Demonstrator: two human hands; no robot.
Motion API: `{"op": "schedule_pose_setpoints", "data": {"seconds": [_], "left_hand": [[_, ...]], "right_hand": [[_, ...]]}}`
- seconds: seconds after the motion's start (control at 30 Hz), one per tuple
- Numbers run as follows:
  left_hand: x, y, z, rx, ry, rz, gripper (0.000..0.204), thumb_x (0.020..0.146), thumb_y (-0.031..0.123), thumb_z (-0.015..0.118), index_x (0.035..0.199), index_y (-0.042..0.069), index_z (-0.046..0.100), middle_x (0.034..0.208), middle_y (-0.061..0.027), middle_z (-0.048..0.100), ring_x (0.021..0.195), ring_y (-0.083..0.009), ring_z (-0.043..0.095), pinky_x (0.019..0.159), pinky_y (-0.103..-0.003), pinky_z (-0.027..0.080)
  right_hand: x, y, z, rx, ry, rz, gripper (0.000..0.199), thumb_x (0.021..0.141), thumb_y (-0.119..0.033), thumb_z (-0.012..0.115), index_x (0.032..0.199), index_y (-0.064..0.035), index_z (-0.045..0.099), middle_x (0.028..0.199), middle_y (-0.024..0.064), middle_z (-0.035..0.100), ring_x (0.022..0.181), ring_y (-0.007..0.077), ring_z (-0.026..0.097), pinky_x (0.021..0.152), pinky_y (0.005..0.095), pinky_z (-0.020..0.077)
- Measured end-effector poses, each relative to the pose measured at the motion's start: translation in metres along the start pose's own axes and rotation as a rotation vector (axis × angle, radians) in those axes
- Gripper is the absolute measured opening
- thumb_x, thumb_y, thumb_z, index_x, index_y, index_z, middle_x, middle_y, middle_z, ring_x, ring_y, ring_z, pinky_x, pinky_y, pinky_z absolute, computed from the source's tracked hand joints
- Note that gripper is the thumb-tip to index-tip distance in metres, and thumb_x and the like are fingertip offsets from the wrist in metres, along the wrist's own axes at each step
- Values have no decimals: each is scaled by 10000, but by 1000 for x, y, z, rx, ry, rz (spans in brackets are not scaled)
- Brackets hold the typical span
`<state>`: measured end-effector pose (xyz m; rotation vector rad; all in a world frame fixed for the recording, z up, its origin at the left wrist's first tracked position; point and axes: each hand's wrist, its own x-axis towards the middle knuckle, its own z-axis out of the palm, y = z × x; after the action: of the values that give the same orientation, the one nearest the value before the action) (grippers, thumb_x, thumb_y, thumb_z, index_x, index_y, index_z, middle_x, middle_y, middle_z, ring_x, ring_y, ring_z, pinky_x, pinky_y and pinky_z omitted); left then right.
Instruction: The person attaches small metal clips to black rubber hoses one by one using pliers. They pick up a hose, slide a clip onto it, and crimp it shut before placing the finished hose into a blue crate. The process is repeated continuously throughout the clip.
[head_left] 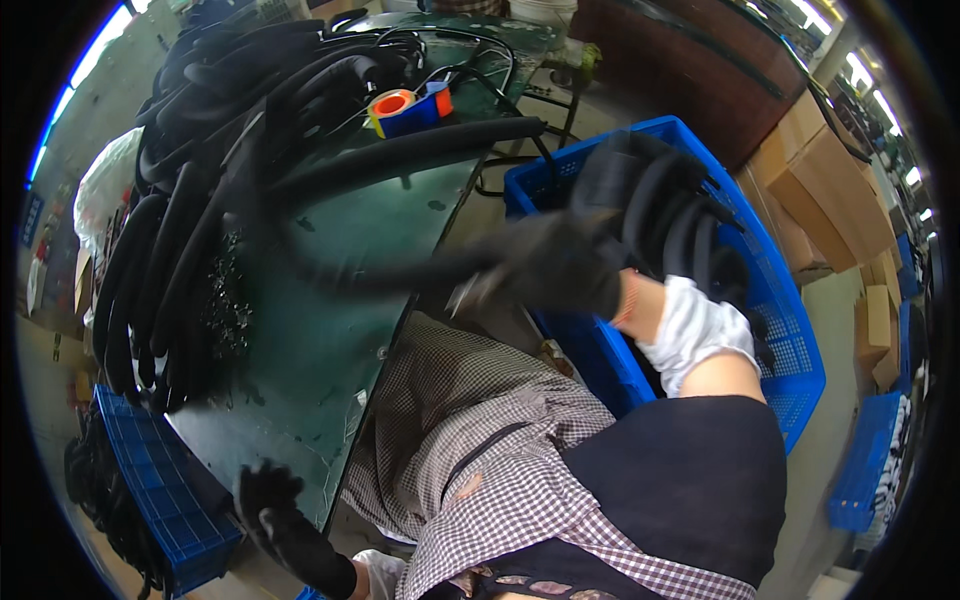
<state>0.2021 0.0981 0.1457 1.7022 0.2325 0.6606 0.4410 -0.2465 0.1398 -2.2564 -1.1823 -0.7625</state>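
My right hand (565, 270), in a black glove and blurred by motion, is closed around one end of a black foam tube (400, 278). That tube curves away to the left over the green tabletop (320, 245). A small shiny blurred shape shows beside the fingers, too smeared to name. My left hand (272, 510), also black-gloved, is by the near left corner of the table with its fingers apart and nothing in it. Many more black foam tubes (215, 90) lie heaped along the table's far and left side, some drooping over the edge. Another foam tube (410, 155) stretches across the tabletop.
A blue crate (795, 345) holding bundled black tubes (650, 195) stands right of the table. On the table sits a blue tape dispenser (412, 118) with an orange-cored roll. A second blue crate (165, 490) is at the lower left. Cardboard boxes (825, 185) stand at the right.
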Motion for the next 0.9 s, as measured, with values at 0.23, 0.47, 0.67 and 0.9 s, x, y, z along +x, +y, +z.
{"op": "schedule_pose_setpoints", "data": {"seconds": [0.23, 0.47, 0.67, 0.9], "left_hand": [[-22, -12, 33, -190, -152, -213, 385, 959, 177, 503, 1258, -59, 558, 1057, -168, 660, 885, -233, 627, 786, -353, 502], [17, -37, 19, -344, -294, -397, 350, 924, 92, 568, 1248, -38, 575, 1113, -116, 662, 994, -181, 609, 898, -323, 476], [44, -43, -8, -185, -184, -443, 342, 941, 114, 616, 1248, -28, 570, 1136, -81, 656, 1033, -150, 598, 930, -301, 463], [165, -109, -27, 802, -76, 125, 412, 856, 216, 692, 1218, 44, 596, 1156, -162, 644, 1087, -342, 603, 948, -417, 466]], "right_hand": [[-170, 181, -104, -912, -19, 918, 537, 863, -586, 573, 883, -60, 676, 740, 210, 663, 662, 412, 644, 592, 516, 487], [-424, 343, -164, -943, -929, 695, 353, 943, -357, 493, 1152, -102, 617, 908, 188, 654, 613, 312, 624, 518, 445, 482], [-204, 294, -94, -1070, -501, 768, 378, 961, -439, 520, 1172, -156, 657, 840, 200, 643, 779, 321, 648, 668, 435, 528], [81, 96, 100, 82, -426, 417, 230, 840, -268, 697, 839, -41, 660, 754, 143, 623, 698, 318, 612, 640, 413, 484]]}}
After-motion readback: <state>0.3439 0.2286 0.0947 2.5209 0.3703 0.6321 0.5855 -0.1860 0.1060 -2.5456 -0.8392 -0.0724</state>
